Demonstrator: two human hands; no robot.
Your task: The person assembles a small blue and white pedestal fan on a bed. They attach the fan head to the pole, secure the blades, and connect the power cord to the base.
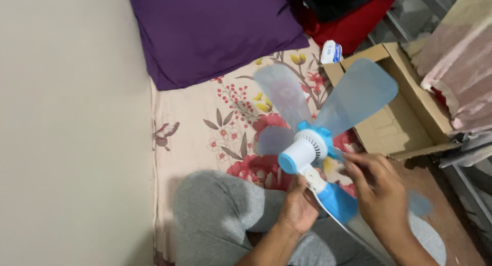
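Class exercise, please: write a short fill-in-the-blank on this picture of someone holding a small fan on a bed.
1. The fan has pale ___ blades.
2. The left hand holds the fan from ___.
3. The pillow behind is ___.
4. The open box is made of ___.

Missing words: blue; below; purple; cardboard

Fan (pixel 307 148) above bed (pixel 225 127), before seated person's knee (pixel 215 209). Left hand (pixel 299 207) beneath fan; right hand (pixel 376 194) at its right. Pillow (pixel 215 30) behind fan, against wall (pixel 66 127) at left. Cardboard box (pixel 405 122) right of fan.
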